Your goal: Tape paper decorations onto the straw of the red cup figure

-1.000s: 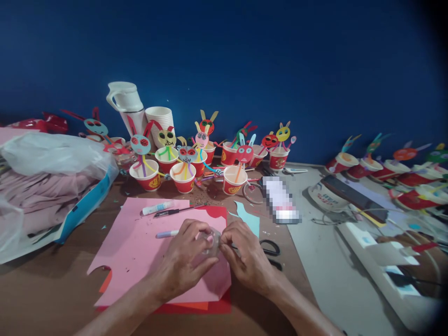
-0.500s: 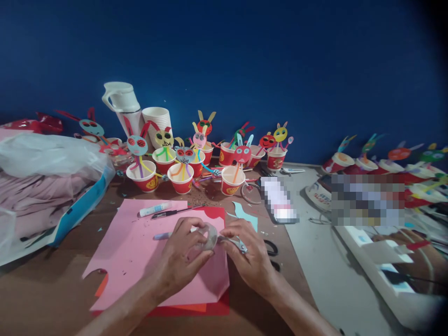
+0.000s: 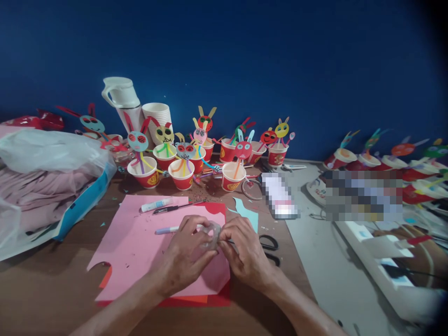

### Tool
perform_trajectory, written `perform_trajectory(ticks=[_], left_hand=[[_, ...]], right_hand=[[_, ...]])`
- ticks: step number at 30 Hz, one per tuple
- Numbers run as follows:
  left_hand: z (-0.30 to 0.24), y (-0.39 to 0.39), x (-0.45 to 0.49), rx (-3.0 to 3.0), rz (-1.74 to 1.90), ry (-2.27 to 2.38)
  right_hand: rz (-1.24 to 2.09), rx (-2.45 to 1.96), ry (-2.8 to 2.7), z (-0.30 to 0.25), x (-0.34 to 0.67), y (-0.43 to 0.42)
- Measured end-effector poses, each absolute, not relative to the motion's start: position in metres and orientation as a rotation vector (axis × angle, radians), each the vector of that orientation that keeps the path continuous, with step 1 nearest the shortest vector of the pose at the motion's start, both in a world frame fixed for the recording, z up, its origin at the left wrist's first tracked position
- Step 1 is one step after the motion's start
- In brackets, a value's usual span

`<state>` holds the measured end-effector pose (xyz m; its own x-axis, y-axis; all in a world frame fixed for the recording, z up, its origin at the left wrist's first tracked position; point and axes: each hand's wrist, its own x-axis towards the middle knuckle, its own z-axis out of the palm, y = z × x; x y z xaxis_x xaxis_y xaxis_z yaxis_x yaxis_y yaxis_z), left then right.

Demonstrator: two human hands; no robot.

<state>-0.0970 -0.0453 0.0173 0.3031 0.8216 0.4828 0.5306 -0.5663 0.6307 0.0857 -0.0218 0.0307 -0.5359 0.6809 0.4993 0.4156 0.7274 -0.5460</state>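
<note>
My left hand (image 3: 191, 252) grips a roll of clear tape (image 3: 212, 235) between thumb and fingers, holding it above the pink paper (image 3: 140, 256). At the roll's right side, my right hand (image 3: 241, 247) is closed, its thumb and fingertips pinching the tape's edge. Scissors with black handles (image 3: 269, 242) lie just right of this hand, which hides their blades. Behind the left hand, a pale blue pen (image 3: 166, 230) lies on the paper. Near the paper's far edge are a glue stick (image 3: 156, 204) and a black pen (image 3: 171, 208).
Several red paper cups (image 3: 145, 179) with paper rabbit-like figures line the back, before a stack of white cups (image 3: 157, 116) and a white jug (image 3: 121, 93). Left sits a plastic bag (image 3: 63, 154). Right are a phone (image 3: 280, 196) and a power strip (image 3: 371, 261). Light blue paper scrap (image 3: 247, 214) lies nearby.
My right fingertips have closed in against the tape roll, and the roll has turned slightly. The scissors' metal part that showed by the right hand is now hidden. The view has shifted a little.
</note>
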Motion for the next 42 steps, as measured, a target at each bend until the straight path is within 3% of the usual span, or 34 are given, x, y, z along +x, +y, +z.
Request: perform_trajectory(ticks=[9, 30, 36, 39, 42], left_hand=[[0.021, -0.044, -0.099, 2.086, 1.112, 1.398], [0.023, -0.047, -0.096, 1.910, 0.849, 1.473], [0.030, -0.047, -0.095, 1.911, 0.751, 1.674], [0.031, -0.046, -0.095, 1.930, 0.772, 1.613], [0.032, -0.047, -0.096, 1.929, 0.821, 1.532]], right_hand=[[0.286, -0.777, -2.312, 0.025, 0.082, -0.026], [0.217, -0.931, -2.085, 0.030, 0.086, -0.021], [0.190, -0.951, -2.073, 0.031, 0.088, -0.021], [0.352, -1.046, -2.039, 0.029, 0.089, -0.018], [0.728, -1.186, -1.907, 0.028, 0.090, -0.014]])
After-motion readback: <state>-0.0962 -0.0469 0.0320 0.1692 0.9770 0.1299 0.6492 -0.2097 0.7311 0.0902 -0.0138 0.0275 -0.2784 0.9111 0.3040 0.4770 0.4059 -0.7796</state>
